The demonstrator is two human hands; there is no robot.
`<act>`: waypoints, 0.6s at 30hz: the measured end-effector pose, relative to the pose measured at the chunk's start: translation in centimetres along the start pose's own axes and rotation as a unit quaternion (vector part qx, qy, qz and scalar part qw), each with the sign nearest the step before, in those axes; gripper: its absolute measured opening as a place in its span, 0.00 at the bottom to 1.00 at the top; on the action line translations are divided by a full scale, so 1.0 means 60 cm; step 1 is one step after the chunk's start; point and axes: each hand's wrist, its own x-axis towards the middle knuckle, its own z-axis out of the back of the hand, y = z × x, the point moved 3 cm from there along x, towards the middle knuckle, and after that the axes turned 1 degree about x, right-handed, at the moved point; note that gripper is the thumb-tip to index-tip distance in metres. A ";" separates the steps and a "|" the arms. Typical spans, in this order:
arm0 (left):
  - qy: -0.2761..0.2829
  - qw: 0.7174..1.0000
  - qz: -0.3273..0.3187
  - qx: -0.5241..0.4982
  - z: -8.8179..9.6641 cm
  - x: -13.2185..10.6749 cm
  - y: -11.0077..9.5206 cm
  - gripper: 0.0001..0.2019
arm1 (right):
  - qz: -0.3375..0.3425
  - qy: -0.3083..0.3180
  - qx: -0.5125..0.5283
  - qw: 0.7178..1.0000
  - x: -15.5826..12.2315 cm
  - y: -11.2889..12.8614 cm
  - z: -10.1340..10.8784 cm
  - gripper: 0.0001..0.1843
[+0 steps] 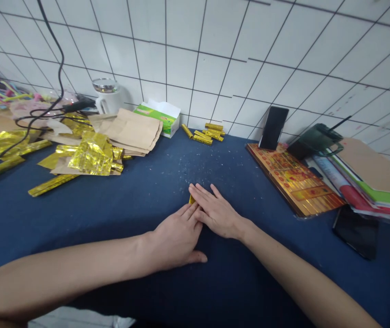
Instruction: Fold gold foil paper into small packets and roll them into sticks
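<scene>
Inventory, as seen from my head camera, largest first, with the tissue box [157, 119] as my reference point.

1. White tiled wall [215, 45]: behind the tissue box.
2. Blue tablecloth [140, 228]: spread in front of the tissue box, scattered with pale specks.
3. Stack of folders and notebooks [369, 177]: far right of the tissue box.
4. Gold-patterned board [292, 180]: right of the tissue box, tilted against the stack.
5. Brown paper sheets [129, 130]: piled just left of the tissue box.
6. Gold foil sheets [92, 152]: crumpled, left of the tissue box, partly on the brown paper sheets.
7. Gold foil sticks [51, 185]: lying loose further left of the tissue box.
8. Gold bars [205, 134]: a small heap just right of the tissue box, near the wall.
9. Upright phone [273, 127]: standing on the gold-patterned board.
10. Flat phone [355, 232]: lying face up on the tablecloth, well right of the tissue box.
11. White mug [107, 100]: left of the tissue box, against the wall.
12. Black cable [59, 59]: hanging down left of the white mug.

In hand: my left hand [176, 239] and right hand [217, 212] lie nearly flat, fingers close together, tips meeting. Between them, well in front of the tissue box, a small gold piece [191, 199] shows only at one edge, pressed under the fingers.
</scene>
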 end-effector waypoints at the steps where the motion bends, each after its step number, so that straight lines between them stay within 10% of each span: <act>1: 0.000 1.000 -0.001 0.006 0.000 0.000 0.001 0.40 | -0.017 -0.006 0.004 1.000 0.000 0.002 -0.001 0.35; 10: -0.022 0.998 -0.019 0.050 -0.006 -0.002 -0.002 0.42 | -0.061 -0.135 0.285 0.947 -0.014 -0.052 0.027 0.28; 18: -0.021 0.999 -0.016 0.041 -0.008 -0.003 -0.003 0.43 | -0.045 -0.037 -0.013 0.998 -0.008 -0.061 0.005 0.25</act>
